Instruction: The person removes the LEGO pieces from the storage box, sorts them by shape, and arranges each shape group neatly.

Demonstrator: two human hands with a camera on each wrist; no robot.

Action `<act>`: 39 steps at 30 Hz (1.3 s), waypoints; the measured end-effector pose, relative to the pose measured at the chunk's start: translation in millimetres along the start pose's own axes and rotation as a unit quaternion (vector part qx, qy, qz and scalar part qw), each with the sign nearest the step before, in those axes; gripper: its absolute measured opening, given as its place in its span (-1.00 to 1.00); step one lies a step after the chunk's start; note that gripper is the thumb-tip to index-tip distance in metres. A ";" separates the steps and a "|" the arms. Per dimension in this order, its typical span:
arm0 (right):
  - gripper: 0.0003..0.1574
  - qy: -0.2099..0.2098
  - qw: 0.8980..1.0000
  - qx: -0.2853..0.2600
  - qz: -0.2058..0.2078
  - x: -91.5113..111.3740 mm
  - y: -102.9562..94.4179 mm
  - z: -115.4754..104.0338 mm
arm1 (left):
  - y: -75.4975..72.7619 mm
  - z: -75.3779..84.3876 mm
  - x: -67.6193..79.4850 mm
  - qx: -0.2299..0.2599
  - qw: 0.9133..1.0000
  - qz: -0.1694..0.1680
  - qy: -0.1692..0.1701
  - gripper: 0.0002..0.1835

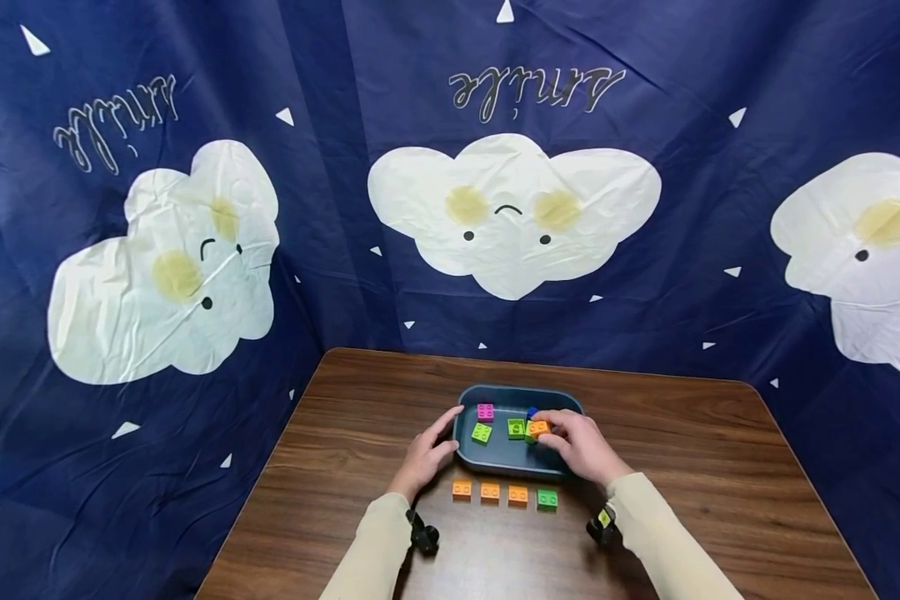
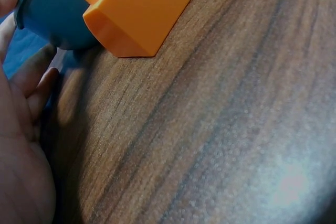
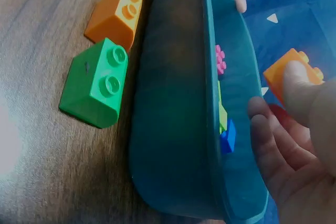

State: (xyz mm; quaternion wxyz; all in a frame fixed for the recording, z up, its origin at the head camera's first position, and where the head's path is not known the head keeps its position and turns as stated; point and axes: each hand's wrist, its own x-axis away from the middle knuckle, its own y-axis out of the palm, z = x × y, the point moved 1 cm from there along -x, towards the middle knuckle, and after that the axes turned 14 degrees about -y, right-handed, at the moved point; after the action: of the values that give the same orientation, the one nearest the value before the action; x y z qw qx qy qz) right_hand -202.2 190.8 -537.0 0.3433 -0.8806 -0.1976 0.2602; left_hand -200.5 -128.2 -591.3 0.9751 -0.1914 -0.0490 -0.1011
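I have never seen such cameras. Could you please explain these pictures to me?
No robot: a person works bare-handed. The widest picture comes from a camera worn on the head; the two close ones come from small black wrist cameras. On the brown wood-grain table stands a dark teal, round-cornered tray containing pink, lime-green and blue plastic bricks. In front of it are three orange two-stud plastic bricks and one green two-stud plastic brick in a row. The left hand touches the tray's left end. The right hand pinches another orange brick over the tray.
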 end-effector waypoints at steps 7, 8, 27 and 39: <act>-0.60 -0.034 0.996 0.002 0.082 16.4 -4.8 -7.7 | 5.9 -28.4 -14.3 -0.022 1.000 0.001 -0.003 -0.33; -0.60 -0.037 0.995 -0.001 0.094 19.1 -5.8 -8.9 | 7.1 -33.1 -16.8 -0.022 1.000 0.003 -0.004 -0.33; -0.53 -0.025 0.986 0.000 0.165 88.0 -0.5 -18.4 | 7.1 -39.0 -20.6 -0.026 0.999 0.014 0.017 -0.30; -0.51 -0.046 0.981 0.030 0.187 122.5 23.2 -1.8 | 7.9 -41.5 -23.0 -0.010 1.000 0.013 0.015 -0.32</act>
State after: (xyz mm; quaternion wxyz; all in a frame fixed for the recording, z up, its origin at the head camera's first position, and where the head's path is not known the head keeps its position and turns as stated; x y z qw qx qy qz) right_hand -100.9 238.5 -591.8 0.3052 -0.8786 -0.0372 0.3655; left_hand -218.9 -132.8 -635.5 0.9750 -0.1998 -0.0312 -0.0919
